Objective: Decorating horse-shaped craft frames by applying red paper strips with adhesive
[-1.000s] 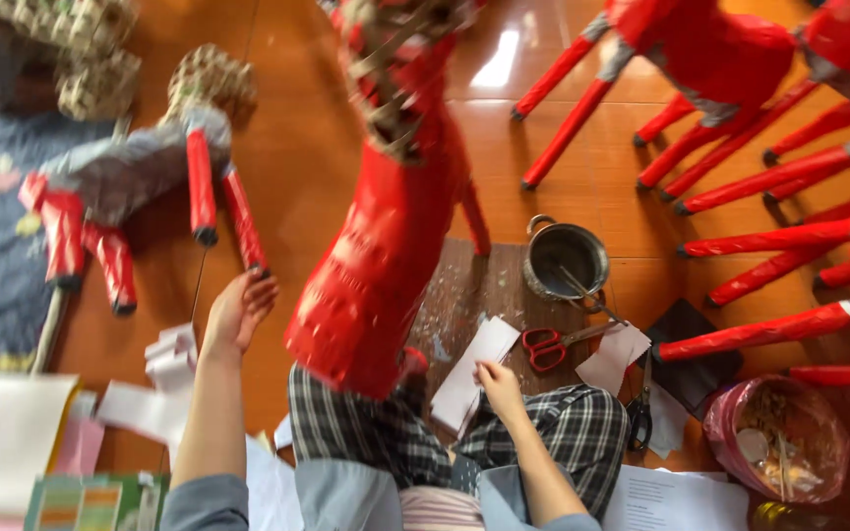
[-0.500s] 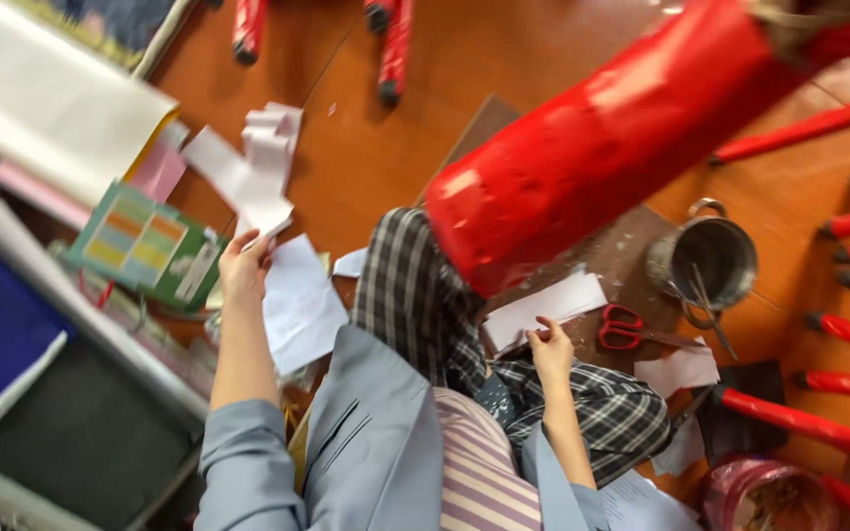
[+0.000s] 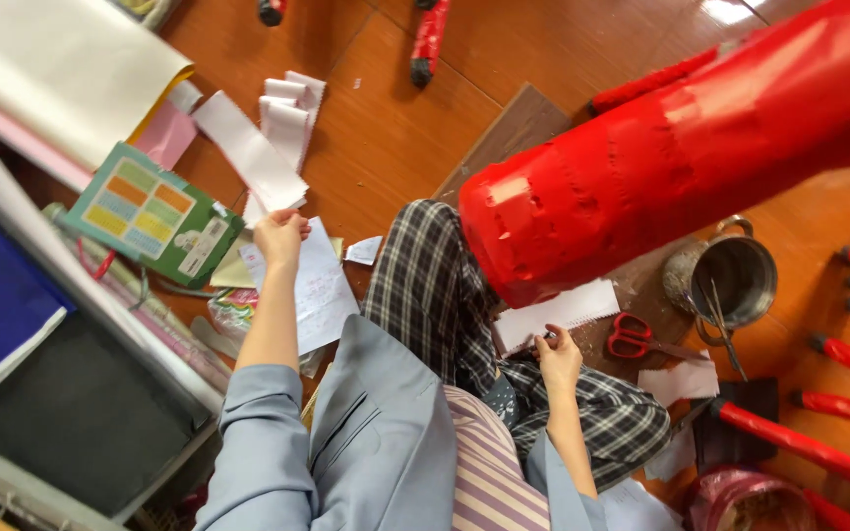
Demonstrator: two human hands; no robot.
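So my right hand (image 3: 557,356), down by my knee, was pinching the short white fringed paper strip (image 3: 563,313) against the low edge of the big red paper-covered cylinder (image 3: 681,147) lying across my lap. A second before, my left hand (image 3: 280,236) was only reaching; by now its grip had closed on the end of a long white paper strip (image 3: 248,157), so I'd say the next piece was picked. The red-handled scissors (image 3: 637,339) and round metal pot (image 3: 730,275) crowded my right. The bare wooden floor (image 3: 386,128) ahead was the only open room.
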